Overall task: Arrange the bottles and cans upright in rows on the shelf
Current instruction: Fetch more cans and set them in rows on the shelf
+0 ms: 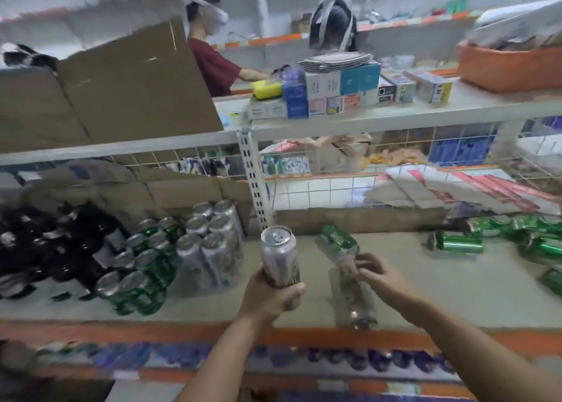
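Wrapped round the lower half of a silver can [279, 254], the left hand [272, 295] has it firmly grasped and upright, tab end up, above the front of the shelf [441, 286]. Beside it the right hand [381, 278] reaches over a lying can [348, 275]. Its fingers are spread across the can's side, but from where I stand I cannot tell whether they have closed on it or are only touching it.

To do this step well, I'd say the held can should go down flat on its base, tight against the block of silver cans [213, 243] to the left, so the row runs straight. The low grip leaves the top free but puts fingers under the rim, so they need to slide clear as it lands. The right hand would do better to roll the lying can upright than to drag it.

A green can [337, 240] lies tipped just behind the lying one, and loose green cans [459, 243] lie further right. Standing green cans [149, 268] and dark bottles [51, 249] fill the left end.

Everything is smeared by blur. The labels cannot be read, and the dark bottles merge into one mass. The shape by the front edge [359, 313] could be a can or a bottle. The rightmost cans are cut off.
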`<move>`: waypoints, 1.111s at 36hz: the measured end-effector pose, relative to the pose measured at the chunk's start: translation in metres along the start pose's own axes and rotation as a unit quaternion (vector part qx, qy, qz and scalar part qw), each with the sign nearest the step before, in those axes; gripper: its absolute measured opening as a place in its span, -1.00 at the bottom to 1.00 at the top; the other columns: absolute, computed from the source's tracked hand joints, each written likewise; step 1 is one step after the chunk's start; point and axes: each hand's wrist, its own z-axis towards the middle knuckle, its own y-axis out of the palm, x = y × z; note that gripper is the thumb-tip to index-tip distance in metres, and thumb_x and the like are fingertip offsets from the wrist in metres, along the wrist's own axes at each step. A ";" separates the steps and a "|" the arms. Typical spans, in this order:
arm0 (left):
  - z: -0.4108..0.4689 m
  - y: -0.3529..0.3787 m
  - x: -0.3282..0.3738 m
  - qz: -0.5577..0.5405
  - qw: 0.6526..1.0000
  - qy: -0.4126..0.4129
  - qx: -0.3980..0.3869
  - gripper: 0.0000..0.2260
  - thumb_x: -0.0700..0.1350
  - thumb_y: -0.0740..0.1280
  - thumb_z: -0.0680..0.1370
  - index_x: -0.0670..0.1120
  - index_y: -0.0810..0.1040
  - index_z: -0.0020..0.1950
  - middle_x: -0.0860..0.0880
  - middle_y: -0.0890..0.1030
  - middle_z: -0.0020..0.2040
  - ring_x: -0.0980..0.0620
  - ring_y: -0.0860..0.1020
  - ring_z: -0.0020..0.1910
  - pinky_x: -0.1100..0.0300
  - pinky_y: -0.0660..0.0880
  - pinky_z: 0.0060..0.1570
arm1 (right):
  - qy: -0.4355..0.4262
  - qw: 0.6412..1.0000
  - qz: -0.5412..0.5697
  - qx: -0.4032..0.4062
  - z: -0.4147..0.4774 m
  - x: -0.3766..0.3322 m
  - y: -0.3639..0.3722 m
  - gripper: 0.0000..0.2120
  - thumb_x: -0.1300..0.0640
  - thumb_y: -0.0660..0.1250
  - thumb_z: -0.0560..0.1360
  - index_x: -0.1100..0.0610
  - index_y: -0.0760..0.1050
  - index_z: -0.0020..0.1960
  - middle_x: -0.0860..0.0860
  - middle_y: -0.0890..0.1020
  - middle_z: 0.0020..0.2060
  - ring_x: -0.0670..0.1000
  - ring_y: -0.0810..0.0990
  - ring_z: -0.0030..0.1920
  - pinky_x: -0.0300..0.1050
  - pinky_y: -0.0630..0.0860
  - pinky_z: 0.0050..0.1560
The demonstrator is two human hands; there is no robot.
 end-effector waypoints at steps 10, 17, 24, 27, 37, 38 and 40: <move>0.018 0.003 -0.022 0.054 0.998 -0.037 -0.020 -0.64 -0.17 0.66 0.29 -0.11 0.67 0.03 0.04 0.71 -0.14 0.44 0.57 -0.37 0.49 0.46 -0.40 | 0.130 0.949 -0.288 0.013 0.015 0.049 0.033 -0.23 -0.21 0.60 0.22 0.01 0.19 0.17 0.03 0.51 0.00 0.09 0.57 -0.03 -0.10 0.53 -0.06; 0.034 0.005 -0.009 0.063 0.997 -0.029 -0.031 -0.64 -0.16 0.66 0.30 -0.02 0.63 0.01 0.05 0.71 -0.10 0.32 0.60 -0.26 0.44 0.52 -0.34 | 0.087 0.943 -0.319 0.047 0.021 0.027 0.020 -0.37 -0.10 0.56 0.18 0.01 0.34 0.12 0.03 0.60 -0.06 0.04 0.62 -0.12 -0.10 0.60 -0.21; 0.046 0.020 0.006 0.015 1.000 -0.021 -0.013 -0.64 -0.26 0.64 0.30 -0.08 0.65 0.03 -0.02 0.73 -0.10 0.16 0.64 -0.26 0.32 0.56 -0.40 | -0.034 0.947 -0.286 0.143 0.025 -0.011 -0.002 -0.52 -0.07 0.53 0.24 -0.02 0.40 0.06 -0.02 0.58 -0.10 0.01 0.58 -0.13 -0.06 0.55 -0.21; 0.049 0.028 0.006 0.004 1.000 -0.026 -0.013 -0.59 -0.31 0.64 0.28 -0.15 0.64 0.08 -0.04 0.72 -0.09 0.15 0.63 -0.25 0.33 0.53 -0.41 | -0.059 0.961 -0.236 0.132 0.034 -0.014 -0.001 -0.46 -0.12 0.50 0.19 -0.08 0.44 0.12 -0.02 0.56 -0.05 0.03 0.54 -0.05 -0.09 0.50 -0.15; 0.063 0.048 0.008 -0.007 0.999 -0.023 -0.027 -0.57 -0.43 0.60 0.29 -0.03 0.55 -0.06 0.07 0.68 -0.17 0.29 0.59 -0.35 0.25 0.57 -0.35 | -0.101 0.987 -0.098 0.077 0.071 -0.005 0.004 -0.46 0.09 0.58 0.23 -0.10 0.50 0.16 -0.10 0.60 0.02 -0.07 0.62 0.00 -0.19 0.54 -0.08; 0.065 0.048 0.010 -0.008 0.999 -0.021 -0.027 -0.57 -0.44 0.60 0.29 -0.02 0.55 -0.07 0.10 0.68 -0.18 0.27 0.60 -0.32 0.28 0.56 -0.35 | -0.102 0.988 -0.089 0.069 0.074 -0.005 0.004 -0.46 0.10 0.58 0.24 -0.09 0.51 0.17 -0.10 0.63 0.02 -0.09 0.64 -0.01 -0.20 0.56 -0.08; 0.069 0.048 0.012 -0.006 1.000 -0.019 -0.021 -0.57 -0.43 0.60 0.29 -0.03 0.56 -0.05 0.09 0.69 -0.15 0.26 0.61 -0.30 0.32 0.56 -0.33 | -0.098 0.992 -0.073 0.044 0.079 -0.005 0.003 -0.45 0.11 0.58 0.29 -0.10 0.49 0.22 -0.14 0.66 0.01 -0.19 0.64 -0.03 -0.30 0.53 -0.11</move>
